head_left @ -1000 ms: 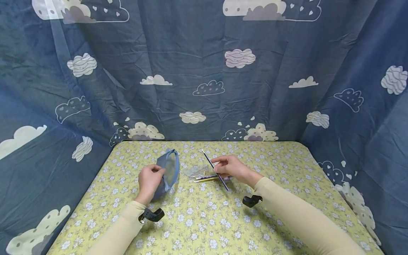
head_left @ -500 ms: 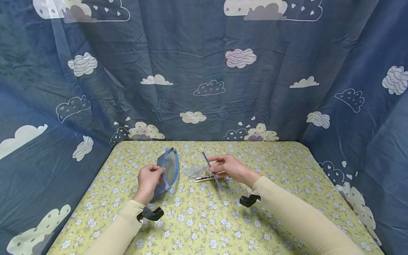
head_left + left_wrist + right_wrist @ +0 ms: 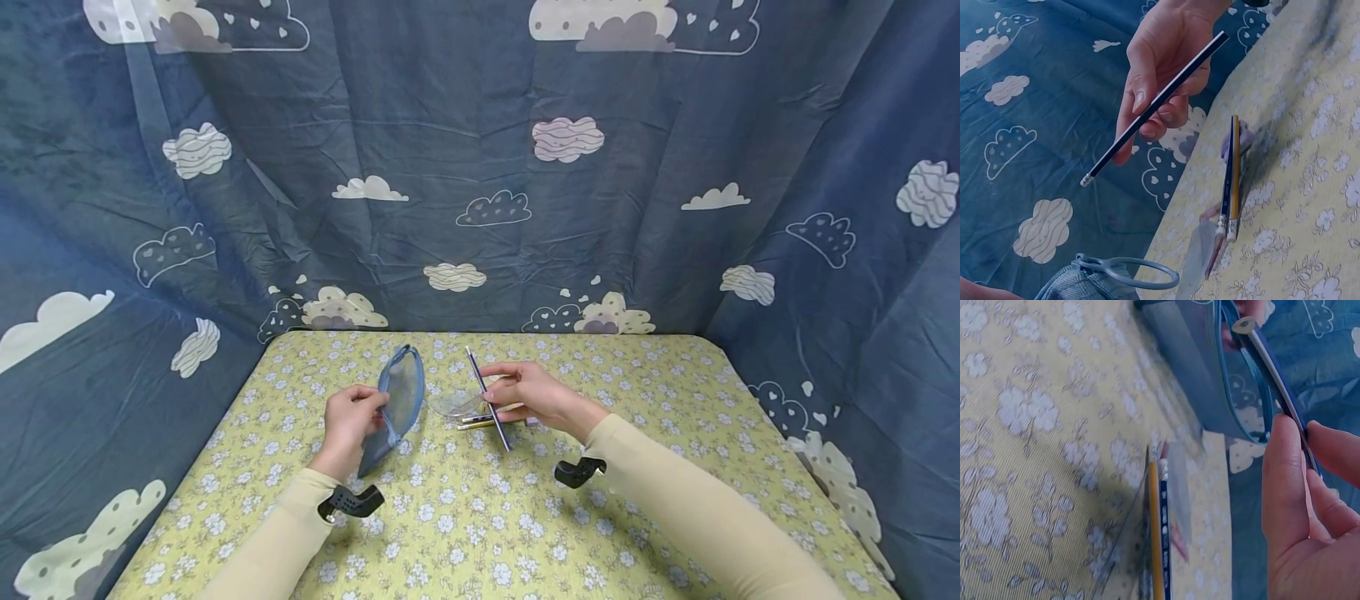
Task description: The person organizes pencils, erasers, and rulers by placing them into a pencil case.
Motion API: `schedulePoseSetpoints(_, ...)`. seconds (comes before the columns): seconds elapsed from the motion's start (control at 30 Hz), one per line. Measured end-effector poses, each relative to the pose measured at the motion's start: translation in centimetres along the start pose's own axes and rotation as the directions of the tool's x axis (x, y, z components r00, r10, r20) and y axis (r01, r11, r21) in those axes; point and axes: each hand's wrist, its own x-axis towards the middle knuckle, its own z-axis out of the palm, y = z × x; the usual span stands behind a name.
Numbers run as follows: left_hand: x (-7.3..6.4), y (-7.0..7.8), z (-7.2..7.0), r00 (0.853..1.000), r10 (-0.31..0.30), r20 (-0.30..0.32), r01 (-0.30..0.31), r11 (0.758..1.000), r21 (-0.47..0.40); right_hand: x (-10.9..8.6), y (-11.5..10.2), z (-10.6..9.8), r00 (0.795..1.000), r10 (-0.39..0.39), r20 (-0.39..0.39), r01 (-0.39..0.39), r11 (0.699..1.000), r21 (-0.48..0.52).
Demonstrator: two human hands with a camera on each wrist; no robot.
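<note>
My left hand (image 3: 347, 425) grips the side of a blue zippered pouch (image 3: 405, 392) with a see-through panel; its mouth gapes toward the right. Between the thumb and fingers of my right hand (image 3: 540, 396) is a dark blue pencil (image 3: 1160, 103) with a white stripe, held tilted above the table. Its eraser end points away from me, and the other end looks flat and unsharpened in the right wrist view. Below it, a yellow pencil (image 3: 1156, 531) and another dark blue pencil (image 3: 1165, 544) lie side by side on the cloth.
A clear plastic piece (image 3: 452, 405) with a curved edge lies just left of the pencils. A small purple object (image 3: 1245, 139) and a thin reddish stick (image 3: 1214, 253) are beside them. The table wears a yellow floral cloth (image 3: 450, 533); a blue cloud-print curtain (image 3: 427, 233) surrounds it.
My right hand has shifted slightly left with the pencil, closer to the pouch. My left hand stays in place, while the pouch has turned a little and its mouth looks wider.
</note>
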Motion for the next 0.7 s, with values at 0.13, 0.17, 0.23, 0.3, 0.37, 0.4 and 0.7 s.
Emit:
schedulePoseSetpoints(0.13, 0.0, 0.2, -0.1, 0.999, -0.033, 0.024, 0.034, 0.999, -0.03, 0.0, -0.3, 0.5, 1.0, -0.008, 0.012, 0.007, 1.0, 0.01)
schedulePoseSetpoints(0.17, 0.0, 0.2, -0.1, 0.999, -0.042, 0.029, 0.043, 0.998, -0.036, 0.0, -0.3, 0.6, 1.0, -0.009, 0.012, 0.008, 1.0, 0.014)
schedulePoseSetpoints(0.23, 0.0, 0.3, -0.2, 0.998, -0.055, 0.038, 0.056, 0.998, -0.037, 0.0, -0.4, 0.7, 1.0, -0.007, 0.01, 0.007, 1.0, 0.019)
schedulePoseSetpoints(0.3, 0.0, 0.4, -0.2, 0.997, -0.066, 0.047, 0.068, 0.997, -0.041, 0.1, -0.5, 0.9, 1.0, 0.001, 0.003, -0.001, 1.0, 0.026)
schedulePoseSetpoints(0.37, 0.0, 0.4, -0.2, 0.996, -0.077, 0.048, 0.079, 0.996, -0.047, 0.2, -0.6, 1.1, 1.0, 0.005, 0.001, -0.005, 0.999, 0.031)
schedulePoseSetpoints(0.4, -0.1, 0.4, -0.2, 0.995, -0.082, 0.048, 0.084, 0.995, -0.049, 0.3, -0.6, 1.1, 1.0, 0.006, 0.0, -0.006, 0.999, 0.032)
schedulePoseSetpoints(0.7, -0.2, 0.6, -0.4, 0.993, -0.098, 0.062, 0.102, 0.993, -0.067, 0.8, -0.9, 1.9, 0.999, -0.024, 0.024, 0.023, 0.998, 0.053)
